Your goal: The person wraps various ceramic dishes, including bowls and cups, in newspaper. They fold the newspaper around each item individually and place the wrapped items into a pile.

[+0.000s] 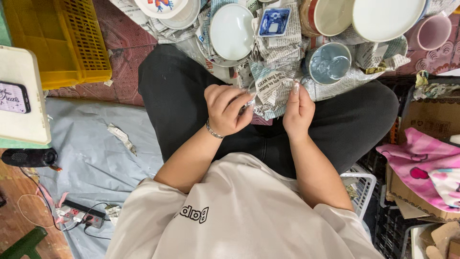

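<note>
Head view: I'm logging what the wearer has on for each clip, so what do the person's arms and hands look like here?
Both forearms are bare below the short sleeves of a loose cream T-shirt with a small dark printed mark. The left hand has a silver beaded bracelet at the wrist. The right hand wears nothing visible. The fingers have long, pale, glossy nails.

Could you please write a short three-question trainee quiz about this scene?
1. True or false: both hands touch the crumpled newspaper bundle.
2. Which wrist wears the silver bracelet?
3. The small square blue-and-white dish lies: A) on the yellow plastic crate; B) among newspaper beside the round white plate; C) in a hand.

Key: 1 true: left hand, right hand. 2 left. 3 B.
</note>
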